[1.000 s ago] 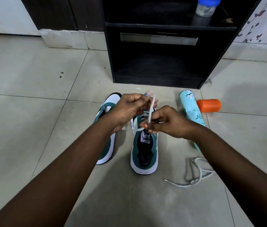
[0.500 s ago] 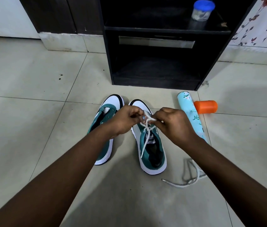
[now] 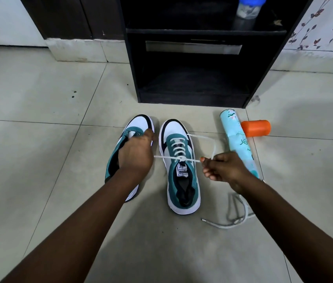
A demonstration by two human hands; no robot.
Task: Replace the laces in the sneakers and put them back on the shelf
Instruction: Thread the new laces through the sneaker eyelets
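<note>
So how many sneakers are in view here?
2, side by side on the floor: the left sneaker partly under the left hand, the laced right sneaker beside it.

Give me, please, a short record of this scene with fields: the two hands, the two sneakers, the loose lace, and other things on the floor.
left hand: grips one end of the white lace
right hand: pinches the other end, pulled taut
right sneaker: laced, knot at the tongue
left sneaker: partly hidden by the left hand, lacing unclear
loose lace: on the floor beside the right forearm
other things: spray can, orange cap, black shelf
</note>
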